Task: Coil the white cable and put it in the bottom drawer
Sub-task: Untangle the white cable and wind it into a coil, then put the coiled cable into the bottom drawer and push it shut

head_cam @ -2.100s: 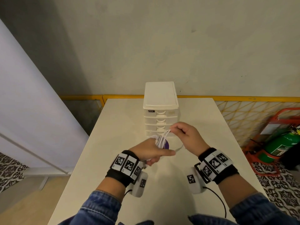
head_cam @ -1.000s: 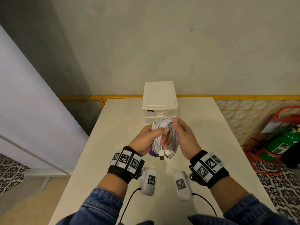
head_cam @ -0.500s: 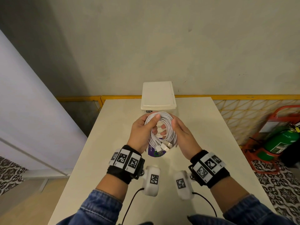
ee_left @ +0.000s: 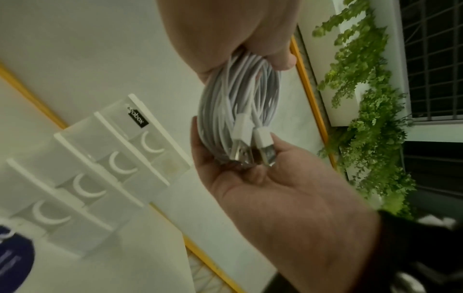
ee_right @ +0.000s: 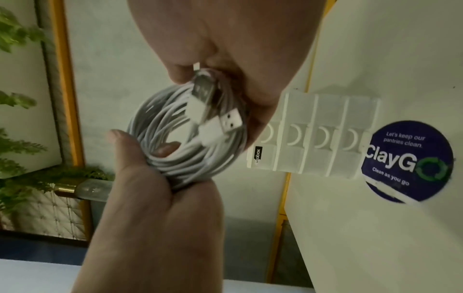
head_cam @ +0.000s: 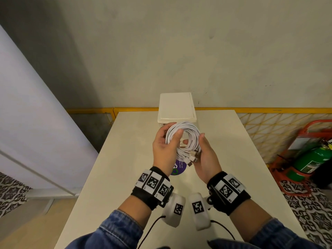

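Observation:
The white cable point(head_cam: 188, 130) is wound into a round coil and held in the air between both hands, in front of the white drawer unit point(head_cam: 177, 108). My left hand point(head_cam: 168, 135) grips the coil's left side, thumb over the strands. My right hand point(head_cam: 195, 146) cups the right and lower side, where the plug ends point(head_cam: 193, 158) stick out. In the left wrist view the coil point(ee_left: 238, 103) hangs from my left hand, with the plugs point(ee_left: 253, 146) resting on the right hand's fingers point(ee_left: 263, 178). The stacked drawers point(ee_right: 313, 138) all look closed.
A round purple sticker point(head_cam: 177, 168) lies on the cream table point(head_cam: 125, 177) under my hands. The drawer unit stands at the table's far edge against the wall. A yellow railing point(head_cam: 269, 110) runs behind. A green extinguisher point(head_cam: 312, 159) stands on the floor to the right.
Earlier the right hand was winding the cable around the left hand low over the table. Now the whole coil is held between both hands and has risen in front of the drawer unit.

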